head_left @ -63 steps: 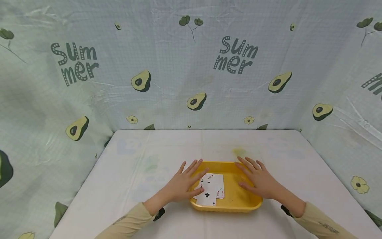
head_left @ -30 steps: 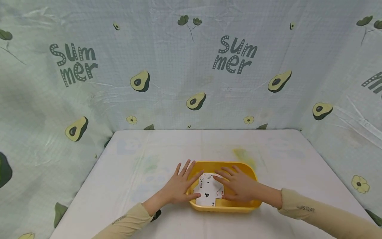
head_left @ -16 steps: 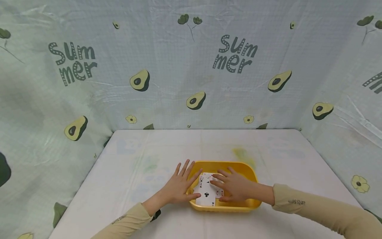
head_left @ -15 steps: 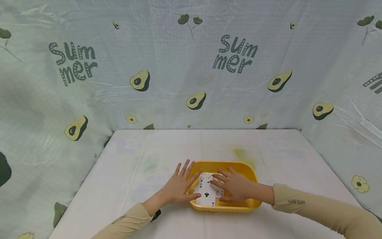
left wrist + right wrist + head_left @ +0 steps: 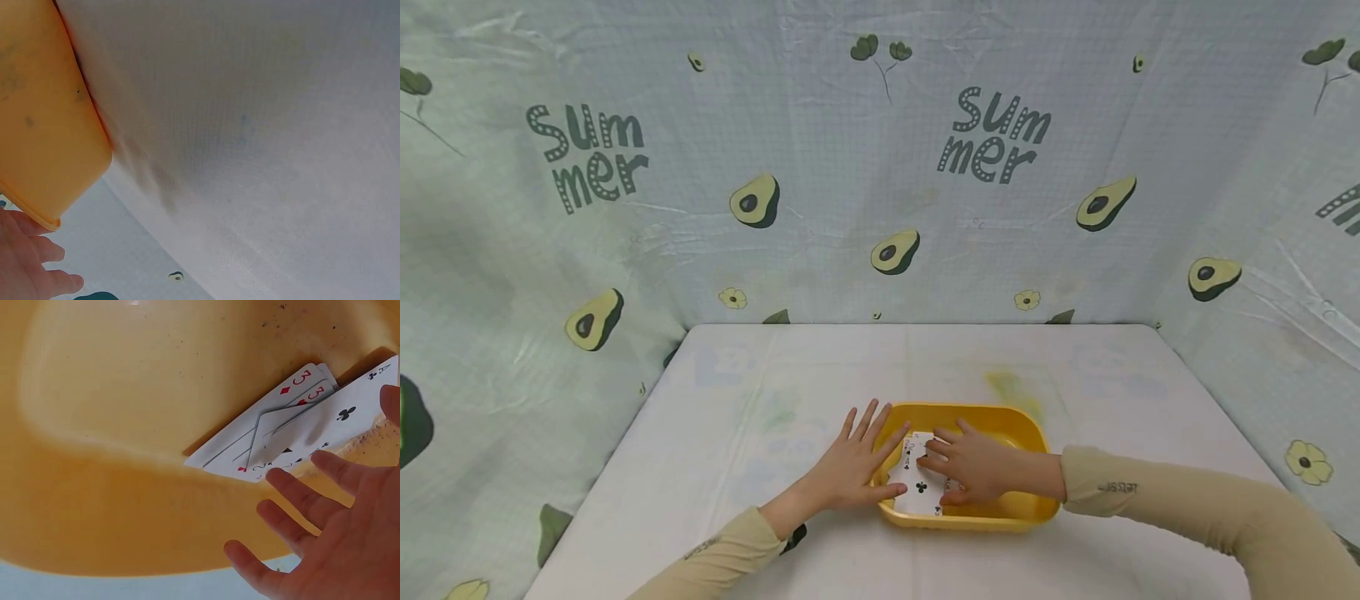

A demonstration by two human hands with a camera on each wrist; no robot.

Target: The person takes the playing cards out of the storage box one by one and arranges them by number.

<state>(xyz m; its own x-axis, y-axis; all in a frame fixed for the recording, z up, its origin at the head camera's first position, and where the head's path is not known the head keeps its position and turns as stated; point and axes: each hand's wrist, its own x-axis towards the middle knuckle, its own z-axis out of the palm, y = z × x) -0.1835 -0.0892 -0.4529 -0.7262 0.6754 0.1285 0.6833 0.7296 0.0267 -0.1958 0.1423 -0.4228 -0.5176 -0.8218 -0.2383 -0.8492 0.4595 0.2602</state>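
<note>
A yellow plastic tray stands on the table, and several playing cards lie in its left half. In the right wrist view the ace of clubs is on top, with red threes poking out beneath. My left hand, fingers spread, is at the tray's left rim; the left wrist view has its fingers beside the rim. Inside the tray my right hand reaches over the cards with fingers apart, covering part of them. Whether its fingertips touch the cards I cannot tell.
The white table extends around the tray, with a faint yellow-green stain behind it. A cloth printed with avocados hangs at the back and both sides. Dark specks dot the tray's floor.
My right hand has left the tray's right rim and moved leftward over the cards. Early on the left hand shifted slightly left, then stayed. The tray and cards look nearly unmoved.
</note>
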